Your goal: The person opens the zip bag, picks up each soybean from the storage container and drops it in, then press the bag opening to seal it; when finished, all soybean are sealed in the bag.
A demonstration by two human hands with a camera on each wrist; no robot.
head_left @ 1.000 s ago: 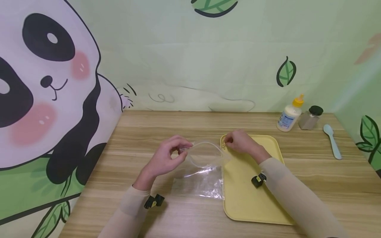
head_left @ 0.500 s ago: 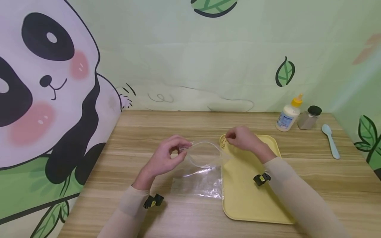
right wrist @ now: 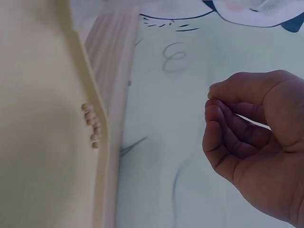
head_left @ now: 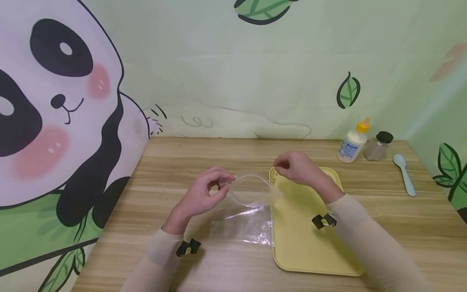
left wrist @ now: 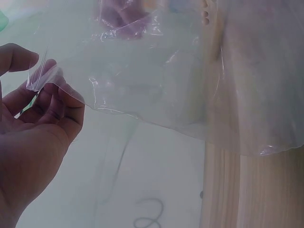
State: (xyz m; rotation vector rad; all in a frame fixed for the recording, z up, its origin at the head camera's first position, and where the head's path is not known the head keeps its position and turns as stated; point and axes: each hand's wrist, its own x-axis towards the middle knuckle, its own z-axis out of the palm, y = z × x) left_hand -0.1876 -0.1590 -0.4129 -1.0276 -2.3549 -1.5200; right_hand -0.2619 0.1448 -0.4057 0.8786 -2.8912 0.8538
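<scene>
My left hand (head_left: 204, 192) pinches one edge of a clear plastic bag (head_left: 248, 225), whose mouth gapes toward the right. The thumb and fingertips meet on the film in the left wrist view, and the bag (left wrist: 142, 85) spreads out beside them. My right hand (head_left: 300, 170) is raised above the far left corner of the yellow tray (head_left: 313, 247). Its thumb and index fingertip press together in the right wrist view, around a tiny bean that they almost wholly hide. Several small round tan beans (right wrist: 91, 124) lie along the tray's rim below that hand.
A white bottle with a yellow cap (head_left: 352, 144) and a clear jar with a black lid (head_left: 379, 147) stand at the back right. Near them lies a light blue spoon (head_left: 405, 175). Behind the wooden table (head_left: 175, 154) rises a panda-printed backdrop (head_left: 233, 73).
My right hand has lifted off the beans in the tray corner, rising slightly with its fingertips pinched. My left hand and the bag stay nearly still.
</scene>
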